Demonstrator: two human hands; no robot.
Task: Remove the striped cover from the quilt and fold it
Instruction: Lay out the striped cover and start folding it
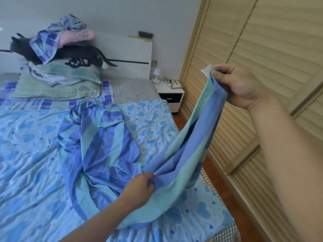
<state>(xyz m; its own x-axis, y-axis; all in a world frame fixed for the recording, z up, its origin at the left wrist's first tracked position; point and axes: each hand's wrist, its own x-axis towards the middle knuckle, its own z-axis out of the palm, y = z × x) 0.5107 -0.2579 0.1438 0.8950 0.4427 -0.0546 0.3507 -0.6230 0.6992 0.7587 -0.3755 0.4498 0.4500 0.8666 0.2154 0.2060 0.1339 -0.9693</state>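
Far beyond your left hand, at the head of the bed (26, 172), sits a heap of pillows and bedding (57, 74) with a dark plush toy (83, 53) lying on top. The quilt (31, 145), pale blue with darker heart-like prints, is spread across the mattress. On it lies the striped cover (104, 145), in blue and teal bands, rumpled and running from the middle of the bed toward you. Your left hand (139, 189), low and near you, grips a bunched fold of that cover, fingers curled round the cloth. From there the fabric rises in a slack loop up to your right hand (239, 84), held high and to the right, which pinches a corner of the cover with a small white tag at the fingertips. Beyond and below your right hand stands a white nightstand (170, 95) carrying a small lamp (156, 75). To the right of that hand runs a louvred wooden wardrobe (262, 41).
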